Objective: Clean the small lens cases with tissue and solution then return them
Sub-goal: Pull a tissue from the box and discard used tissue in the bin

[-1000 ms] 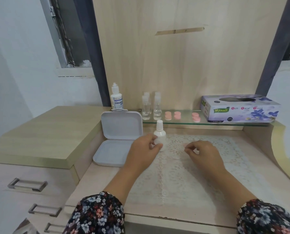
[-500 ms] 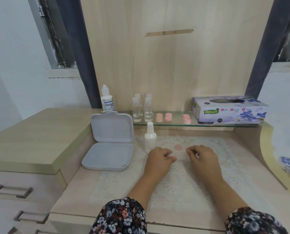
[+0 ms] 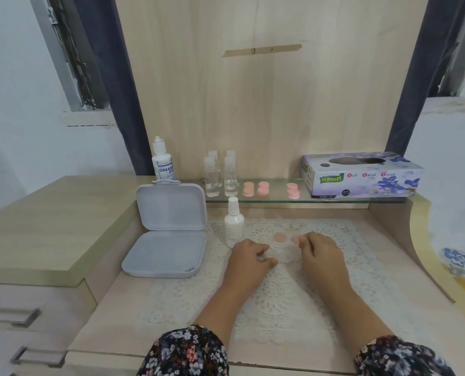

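A small clear lens case [image 3: 283, 253] with two pink caps [image 3: 280, 236] lies on the lace mat [image 3: 280, 308]. My left hand [image 3: 249, 257] grips its left end with curled fingers. My right hand [image 3: 322, 252] holds the right end, fingertips at the second pink cap [image 3: 295, 239]. A white solution bottle [image 3: 234, 223] stands upright just left of the hands, untouched. More pink lens cases [image 3: 263, 187] sit on the glass shelf [image 3: 253, 200], and the tissue box [image 3: 361, 175] is at the shelf's right end.
An open white plastic box [image 3: 166, 240] lies left of the mat. Small clear bottles [image 3: 220, 177] and a Dream Eye bottle [image 3: 162, 162] stand on the shelf's left. A raised wooden counter [image 3: 49, 221] with drawers is at left, and a curved wooden edge [image 3: 421, 240] at right.
My left hand left the white bottle and came to the middle of the mat. Both hands now hold the lens case, and its second pink cap has come into sight.
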`<act>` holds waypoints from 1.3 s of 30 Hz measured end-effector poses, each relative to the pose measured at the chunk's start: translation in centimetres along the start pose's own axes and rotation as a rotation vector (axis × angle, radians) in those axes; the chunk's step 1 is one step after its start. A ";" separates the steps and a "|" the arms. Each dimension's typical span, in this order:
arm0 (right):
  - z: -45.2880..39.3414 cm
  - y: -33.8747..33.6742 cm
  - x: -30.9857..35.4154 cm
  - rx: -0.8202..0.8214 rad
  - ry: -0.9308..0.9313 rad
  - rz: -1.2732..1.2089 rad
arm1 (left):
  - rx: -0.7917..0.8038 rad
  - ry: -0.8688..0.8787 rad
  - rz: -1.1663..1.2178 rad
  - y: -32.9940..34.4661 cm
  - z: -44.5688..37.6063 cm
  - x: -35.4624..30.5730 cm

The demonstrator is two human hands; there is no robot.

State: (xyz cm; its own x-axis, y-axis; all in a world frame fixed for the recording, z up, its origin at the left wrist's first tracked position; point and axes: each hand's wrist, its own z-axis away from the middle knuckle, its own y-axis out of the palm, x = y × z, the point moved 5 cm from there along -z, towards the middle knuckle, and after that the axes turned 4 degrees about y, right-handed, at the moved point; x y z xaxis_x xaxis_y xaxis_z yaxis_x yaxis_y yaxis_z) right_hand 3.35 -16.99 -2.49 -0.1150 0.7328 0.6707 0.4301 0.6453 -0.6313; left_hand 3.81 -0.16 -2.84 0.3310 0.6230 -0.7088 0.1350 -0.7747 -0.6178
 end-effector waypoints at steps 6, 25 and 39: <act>0.5 -1.0 0.6 -0.068 -0.007 -0.111 | -0.068 0.045 0.026 -0.6 0.4 -0.7; -15.9 -12.2 1.2 -0.370 0.073 0.137 | -0.070 0.371 0.087 1.2 -11.8 -13.2; -21.2 -11.0 0.0 0.106 0.339 0.660 | -0.187 0.412 0.095 2.9 -13.6 -13.1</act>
State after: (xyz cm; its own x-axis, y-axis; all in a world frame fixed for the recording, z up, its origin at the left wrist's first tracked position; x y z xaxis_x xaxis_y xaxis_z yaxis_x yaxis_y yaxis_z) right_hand 17.63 -28.71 12.72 0.4265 0.8793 0.2121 0.2235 0.1247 -0.9667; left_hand 12.51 -12.02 9.32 0.6886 0.4822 -0.5416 0.2396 -0.8562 -0.4577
